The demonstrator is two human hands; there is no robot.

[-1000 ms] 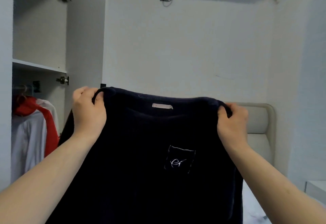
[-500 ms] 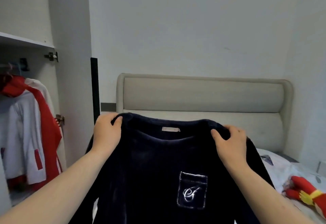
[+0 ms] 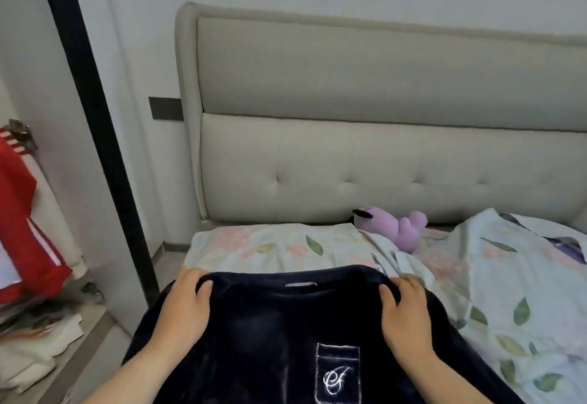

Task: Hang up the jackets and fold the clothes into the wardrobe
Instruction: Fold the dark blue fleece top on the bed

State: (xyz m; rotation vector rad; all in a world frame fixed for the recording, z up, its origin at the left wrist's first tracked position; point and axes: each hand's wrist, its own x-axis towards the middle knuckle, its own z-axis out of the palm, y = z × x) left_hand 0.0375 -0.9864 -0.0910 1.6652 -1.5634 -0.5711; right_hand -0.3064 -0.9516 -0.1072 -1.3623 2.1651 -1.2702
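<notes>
The navy top hangs at the near edge of the bed, pocket facing up. The left hand grasps its left shoulder and the right hand grasps its right shoulder. A purple plush toy lies at the bed's head, and a red-and-white jacket hangs left of the bed.
</notes>
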